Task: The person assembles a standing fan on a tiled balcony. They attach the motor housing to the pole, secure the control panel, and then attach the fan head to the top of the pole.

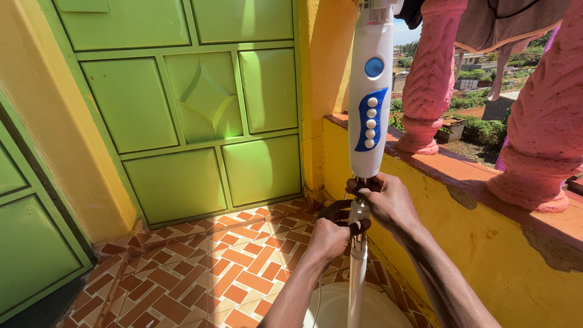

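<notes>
A white standing-fan column (369, 109) with a blue control panel and several white buttons rises in front of me. Below it a metal pole (357, 267) runs down to a round white base (331, 307). My right hand (388, 203) grips the pole just under the white column. My left hand (328, 237) is closed on the dark collar knob (337, 212) around the pole, a little lower. The fan head is cut off at the top of the frame.
A green metal door (194, 109) stands behind, another green door (24, 243) at left. A yellow parapet (486, 243) with pink balusters (431, 73) runs on the right, close to the pole. The floor (200, 273) is orange tile. Clothing (504, 24) hangs above the balusters.
</notes>
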